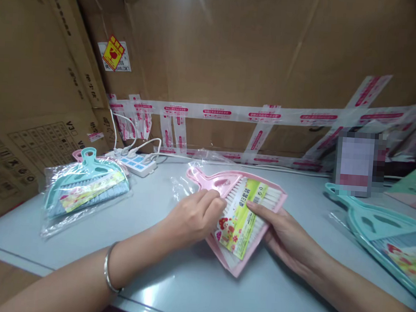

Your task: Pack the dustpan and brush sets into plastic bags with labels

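Observation:
A pink dustpan [238,270] with a white-bristled brush [272,194] nested in it is held tilted over the table. A yellow-green printed card [241,215] lies across the bristles. My left hand [196,217] is closed at the near left side of the set, its fingers curled; what exactly they pinch is hidden. My right hand [284,232] grips the opposite side, thumb on the card and fingers underneath. Clear crinkled plastic [182,185] shows around the pink handle.
On the left lie bagged teal and pink dustpan sets [88,185]. A teal dustpan set [388,225] is at right. Behind are a white power strip [139,164] with cables, a blurred-out upright object [355,161] and large taped cardboard boxes [237,48]. The grey table's [170,286] front edge runs below.

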Motion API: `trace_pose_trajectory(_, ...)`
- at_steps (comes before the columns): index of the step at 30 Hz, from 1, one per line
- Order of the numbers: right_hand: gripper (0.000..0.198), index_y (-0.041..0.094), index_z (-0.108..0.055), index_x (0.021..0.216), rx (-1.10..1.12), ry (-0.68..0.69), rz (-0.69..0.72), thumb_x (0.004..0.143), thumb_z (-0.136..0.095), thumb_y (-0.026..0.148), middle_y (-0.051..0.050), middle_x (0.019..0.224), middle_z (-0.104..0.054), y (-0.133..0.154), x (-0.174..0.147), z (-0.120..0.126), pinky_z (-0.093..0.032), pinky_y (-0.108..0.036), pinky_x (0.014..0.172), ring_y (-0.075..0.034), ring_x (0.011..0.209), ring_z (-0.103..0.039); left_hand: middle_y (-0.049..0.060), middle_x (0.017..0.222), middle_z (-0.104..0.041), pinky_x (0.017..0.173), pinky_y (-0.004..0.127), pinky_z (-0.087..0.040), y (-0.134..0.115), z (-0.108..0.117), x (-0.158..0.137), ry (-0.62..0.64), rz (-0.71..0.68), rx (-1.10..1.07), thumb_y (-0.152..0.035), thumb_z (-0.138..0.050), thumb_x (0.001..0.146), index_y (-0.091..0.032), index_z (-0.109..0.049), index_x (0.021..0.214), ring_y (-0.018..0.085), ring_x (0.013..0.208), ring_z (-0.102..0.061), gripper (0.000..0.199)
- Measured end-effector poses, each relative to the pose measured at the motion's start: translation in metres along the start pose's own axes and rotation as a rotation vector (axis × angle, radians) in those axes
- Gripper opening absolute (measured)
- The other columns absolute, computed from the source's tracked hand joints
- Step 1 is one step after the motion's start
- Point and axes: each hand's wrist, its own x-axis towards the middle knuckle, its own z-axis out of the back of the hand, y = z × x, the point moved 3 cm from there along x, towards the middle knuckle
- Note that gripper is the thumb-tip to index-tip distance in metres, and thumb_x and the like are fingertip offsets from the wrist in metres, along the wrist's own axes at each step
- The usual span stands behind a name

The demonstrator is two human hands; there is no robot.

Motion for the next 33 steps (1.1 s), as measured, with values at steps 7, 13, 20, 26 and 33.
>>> trace_pose_trajectory(7, 0.042, 0.014, -0.055, 0.119, 0.04, 0.029, -0.061, 0.078, -0.063, 0.013, -0.008, 0.097, -0.071, -0.008, -0.001, -0.005, -0.057, -0.034, 0.08, -0.024, 0.093, -0.067, 0.008, 0.074, -0.062, 0.053, 0.025, -0.048, -0.013, 0.004, 0.003, -0.001, -0.082, -0.046, -0.007, -0.03, 0.088, -0.014, -0.047, 0.084, 0.014, 0.065, -0.058, 0.018)
trace_pose_trajectory(13, 0.037, 0.016, -0.055, 0.117, 0.139, -0.12, 0.05, 0.08, -0.059, 0.01, -0.007, 0.097, -0.071, -0.001, 0.004, 0.002, -0.057, -0.03, 0.081, -0.022, 0.094, -0.066, 0.003, 0.073, -0.058, 0.055, 0.022, -0.049, -0.005, -0.008, -0.004, 0.029, 0.063, -0.203, -0.009, -0.037, 0.088, -0.017, -0.043, 0.085, 0.011, 0.065, -0.056, 0.01)
trace_pose_trajectory(20, 0.036, 0.021, -0.057, 0.115, 0.221, -0.174, 0.147, 0.08, -0.059, 0.011, -0.003, 0.098, -0.071, 0.007, 0.008, 0.009, -0.058, -0.026, 0.079, -0.019, 0.093, -0.067, 0.013, 0.12, -0.047, 0.092, 0.039, -0.044, 0.049, -0.011, -0.02, -0.418, 1.004, -0.461, -0.03, -0.053, 0.082, -0.021, -0.036, 0.11, 0.02, 0.11, -0.051, 0.034)
trace_pose_trajectory(26, 0.034, 0.017, -0.057, 0.114, 0.237, -0.189, 0.132, 0.081, -0.056, 0.007, -0.005, 0.095, -0.072, 0.001, 0.007, 0.005, -0.059, -0.027, 0.076, -0.019, 0.087, -0.069, 0.012, 0.104, -0.062, 0.079, 0.029, -0.048, 0.041, -0.047, -0.022, -0.18, 1.533, -1.524, -0.04, -0.04, 0.088, -0.014, -0.053, 0.094, 0.018, 0.089, -0.061, 0.03)
trace_pose_trajectory(33, 0.033, 0.018, -0.056, 0.114, 0.261, -0.218, 0.153, 0.082, -0.055, 0.007, -0.004, 0.094, -0.072, -0.001, 0.01, 0.005, -0.059, -0.024, 0.074, -0.016, 0.084, -0.069, 0.012, 0.104, -0.066, 0.073, 0.032, -0.051, 0.006, -0.053, -0.017, 0.097, 1.378, -1.813, -0.043, -0.05, 0.086, -0.016, -0.054, 0.107, 0.02, 0.086, -0.064, 0.035)
